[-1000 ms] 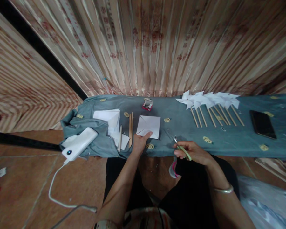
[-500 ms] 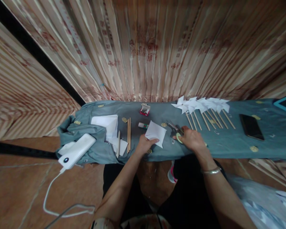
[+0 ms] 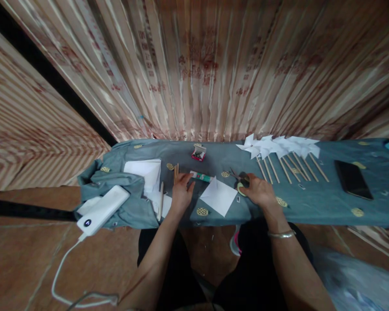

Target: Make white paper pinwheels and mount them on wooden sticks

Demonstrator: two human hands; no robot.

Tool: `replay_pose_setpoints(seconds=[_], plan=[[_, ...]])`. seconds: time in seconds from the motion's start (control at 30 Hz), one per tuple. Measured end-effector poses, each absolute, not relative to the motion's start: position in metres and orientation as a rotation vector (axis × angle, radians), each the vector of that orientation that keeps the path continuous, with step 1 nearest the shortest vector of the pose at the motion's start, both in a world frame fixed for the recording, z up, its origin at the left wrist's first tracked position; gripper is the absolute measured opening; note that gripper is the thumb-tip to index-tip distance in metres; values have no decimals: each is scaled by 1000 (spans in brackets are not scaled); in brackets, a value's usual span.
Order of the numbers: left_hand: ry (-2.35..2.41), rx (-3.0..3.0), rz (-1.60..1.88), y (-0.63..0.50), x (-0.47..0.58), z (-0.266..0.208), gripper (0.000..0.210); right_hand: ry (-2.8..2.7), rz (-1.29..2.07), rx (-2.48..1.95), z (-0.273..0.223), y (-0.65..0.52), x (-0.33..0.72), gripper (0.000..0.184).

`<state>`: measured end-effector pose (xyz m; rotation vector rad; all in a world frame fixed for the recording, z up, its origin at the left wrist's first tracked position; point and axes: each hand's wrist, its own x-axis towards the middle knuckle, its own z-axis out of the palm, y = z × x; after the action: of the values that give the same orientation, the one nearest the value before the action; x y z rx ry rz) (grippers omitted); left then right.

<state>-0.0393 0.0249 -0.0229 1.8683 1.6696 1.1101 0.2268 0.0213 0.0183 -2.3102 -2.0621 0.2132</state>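
My left hand is over the wooden sticks, covering most of them, with thumb and forefinger apart beside the green and white glue tube. The square white paper lies on the cloth between my hands, one cut flap raised at its top corner by the tube. With my right hand I grip the yellow-green handles of the scissors, whose blades point up and left, low at the cloth. Several white paper pinwheels on sticks lie in an overlapping row behind that hand.
An open red box of small metal pieces stands at the back. White sheets, a pale pen-like stick and a white power bank with a cable are on the left. A black phone lies right on the grey-green cloth.
My left hand has let go of the paper and moved left to the sticks. The paper now lies flat on the cloth. My right hand stays at the scissors.
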Motion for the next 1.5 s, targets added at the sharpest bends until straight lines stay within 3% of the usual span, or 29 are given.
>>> replay_pose_setpoints(seconds=[0.13, 0.27, 0.4, 0.57, 0.67, 0.8, 0.93, 1.17, 1.3, 1.5], plan=[[1694, 2190, 978, 45, -31, -24, 44, -2075, 158, -2205, 7, 21, 234, 38], [1670, 2169, 839, 60, -31, -31, 33, -2082, 173, -2100, 3, 21, 240, 33], [1739, 1979, 1059, 60, -48, -33, 25, -1977, 266, -1882, 11, 18, 234, 28], [1554, 1576, 1316, 28, -41, -13, 27, -1659, 880, -1591, 15, 9, 201, 22], [1288, 1431, 1234, 5, -16, -3, 29, -1356, 1309, -1326, 14, 4, 179, 34], [1173, 1182, 1198, -12, 9, -4, 37, -1002, 1537, -1186, 14, -1, 165, 42], [1147, 1056, 1221, -18, 12, -8, 43, -859, 1570, -1200, 12, -3, 165, 41], [1236, 1167, 1192, -18, 0, -12, 32, -722, 1499, -1185, 12, 3, 174, 40], [1445, 1537, 1171, -2, -18, -15, 30, -600, 1440, -1199, 14, 7, 188, 43], [1647, 2139, 797, 25, -28, -21, 38, -661, 1439, -1282, 10, 7, 199, 43]])
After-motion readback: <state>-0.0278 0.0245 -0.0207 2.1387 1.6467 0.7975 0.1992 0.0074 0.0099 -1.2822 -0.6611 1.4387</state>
